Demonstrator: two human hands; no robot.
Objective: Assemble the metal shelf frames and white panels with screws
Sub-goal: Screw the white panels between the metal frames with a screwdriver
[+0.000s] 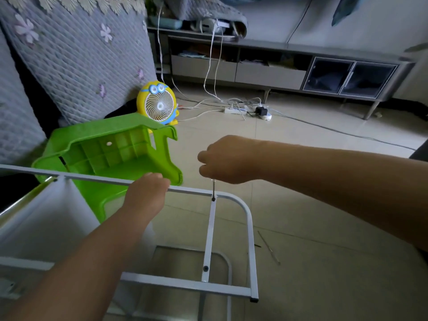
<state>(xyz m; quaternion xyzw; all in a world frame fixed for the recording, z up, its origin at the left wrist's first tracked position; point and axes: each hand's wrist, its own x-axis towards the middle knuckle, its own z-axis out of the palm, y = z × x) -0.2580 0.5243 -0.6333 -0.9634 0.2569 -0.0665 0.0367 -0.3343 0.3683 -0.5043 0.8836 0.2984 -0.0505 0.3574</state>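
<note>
Head view, centre of the frame: the right hand (225,159) is curled, fingers bunched round the top of a thin driver (213,188); its shaft hangs straight down from the fist, upright, tip seated on a dark screw (213,199) where the top rail (97,179) meets a white crossbar (209,239); the left hand (148,191) grips that same rail just left of the joint, fingers wrapped over it. The screw lies directly under the right fist, so the turning likely has to stay on that vertical axis while the left hand, the nearer to the rail, steadies the metal frame (251,228); the white panel (46,218) hangs at lower left, with an upturned green stool (111,147) behind the rail.
</note>
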